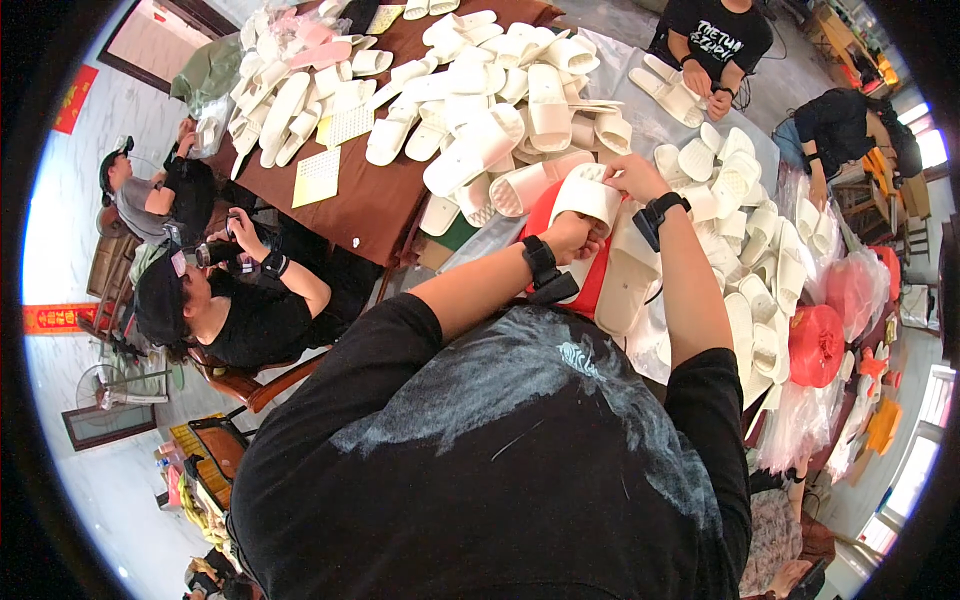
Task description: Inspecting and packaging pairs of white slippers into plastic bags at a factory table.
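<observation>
A cream-white slide slipper (592, 197) lies before me on a bright red surface (541, 212), its strap between my hands. My left hand (574, 238) is closed at the near edge of the strap, its fingers curled against the slipper. On the strap's right side, my right hand (636, 178) is closed with its fingertips together at the edge. Whether anything small is pinched there is too fine to tell. Another slipper (627, 272) lies sole-long just right of the red surface, under my right wrist. A pinkish-white slipper (522, 187) sits just beyond my left hand.
Heaped slippers (480, 110) cover the table ahead; a second heap (750, 230) lies right. Yellow sheets with small labels (317, 178) rest on the brown cloth (272, 190). A red roll (816, 346) stands right. Co-workers sit left (240, 310) and across (712, 50).
</observation>
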### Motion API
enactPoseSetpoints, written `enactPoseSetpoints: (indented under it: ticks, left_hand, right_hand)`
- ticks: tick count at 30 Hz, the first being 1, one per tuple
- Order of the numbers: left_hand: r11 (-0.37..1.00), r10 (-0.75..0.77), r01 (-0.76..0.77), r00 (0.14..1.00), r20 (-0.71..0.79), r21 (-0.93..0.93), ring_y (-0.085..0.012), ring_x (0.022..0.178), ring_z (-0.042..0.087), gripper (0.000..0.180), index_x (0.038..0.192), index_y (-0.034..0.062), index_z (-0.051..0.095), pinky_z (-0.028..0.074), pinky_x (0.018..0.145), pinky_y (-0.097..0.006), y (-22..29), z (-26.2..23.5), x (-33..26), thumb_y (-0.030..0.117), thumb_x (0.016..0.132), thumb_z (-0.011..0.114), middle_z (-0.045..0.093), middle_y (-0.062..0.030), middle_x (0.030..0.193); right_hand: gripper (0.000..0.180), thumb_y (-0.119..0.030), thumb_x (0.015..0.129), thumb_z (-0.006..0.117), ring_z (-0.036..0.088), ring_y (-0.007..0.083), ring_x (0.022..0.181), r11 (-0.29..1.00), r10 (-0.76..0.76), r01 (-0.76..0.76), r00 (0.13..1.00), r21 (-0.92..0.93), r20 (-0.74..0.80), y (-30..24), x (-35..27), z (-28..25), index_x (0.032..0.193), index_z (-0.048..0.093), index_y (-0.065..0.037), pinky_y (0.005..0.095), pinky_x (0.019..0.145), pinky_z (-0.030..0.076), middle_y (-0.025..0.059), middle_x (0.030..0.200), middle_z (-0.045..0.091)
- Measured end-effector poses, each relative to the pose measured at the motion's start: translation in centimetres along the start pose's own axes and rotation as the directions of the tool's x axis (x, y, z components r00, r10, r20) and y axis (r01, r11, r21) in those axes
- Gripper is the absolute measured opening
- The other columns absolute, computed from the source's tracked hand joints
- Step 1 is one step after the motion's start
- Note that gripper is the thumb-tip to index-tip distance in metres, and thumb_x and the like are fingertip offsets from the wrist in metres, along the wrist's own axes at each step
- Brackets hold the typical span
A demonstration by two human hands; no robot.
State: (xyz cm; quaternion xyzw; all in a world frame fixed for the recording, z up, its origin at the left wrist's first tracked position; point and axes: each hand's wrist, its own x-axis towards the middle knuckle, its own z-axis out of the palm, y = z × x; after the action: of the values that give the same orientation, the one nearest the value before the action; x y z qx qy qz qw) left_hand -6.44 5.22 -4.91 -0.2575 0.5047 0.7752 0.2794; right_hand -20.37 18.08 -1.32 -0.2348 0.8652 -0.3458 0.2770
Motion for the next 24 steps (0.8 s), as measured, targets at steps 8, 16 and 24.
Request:
enactPoseSetpoints:
  ticks: [8, 16, 24]
  left_hand:
    - [0.999, -0.038, 0.039, 0.997, 0.06, -0.015, -0.0088, 0.047, 0.046, 0.03, 0.077, 0.0082, 0.05, 0.034, 0.041, -0.022, -0.7, -0.1, 1.3, 0.026, 0.099, 0.039, 0.051, -0.0018, 0.062]
    - [0.999, -0.041, 0.041, 0.999, 0.017, 0.025, -0.0096, 0.046, 0.047, 0.025, 0.075, 0.0084, 0.053, 0.037, 0.041, -0.024, 0.0, 0.4, 1.0, 0.015, 0.094, 0.038, 0.055, -0.0035, 0.062]
    - [0.992, -0.053, 0.046, 0.997, -0.055, -0.119, -0.006, 0.05, 0.045, 0.023, 0.084, 0.0129, 0.052, 0.039, 0.046, -0.02, 0.1, 1.0, 0.2, 0.029, 0.099, 0.046, 0.052, 0.0015, 0.064]
  right_hand:
    - [0.014, -0.017, 0.081, 0.064, 0.057, 0.0116, 0.062, 0.978, -0.195, 0.187, 0.976, 0.091, 0.098, 1.1, 0.5, 0.4, 0.089, 0.068, -0.007, 0.0306, 0.054, 0.048, 0.0041, 0.07, 0.062]
    - [0.013, -0.017, 0.085, 0.065, 0.058, 0.0123, 0.072, 0.976, -0.168, 0.156, 0.983, 0.154, 0.069, 1.9, 1.0, 1.1, 0.09, 0.066, -0.005, 0.0293, 0.063, 0.047, 0.0044, 0.078, 0.065]
    - [0.009, -0.013, 0.084, 0.066, 0.05, 0.01, 0.062, 0.882, -0.062, 0.048, 0.998, 0.469, 0.014, 1.4, -1.4, 2.0, 0.084, 0.064, -0.004, 0.0279, 0.052, 0.041, 0.0003, 0.072, 0.058]
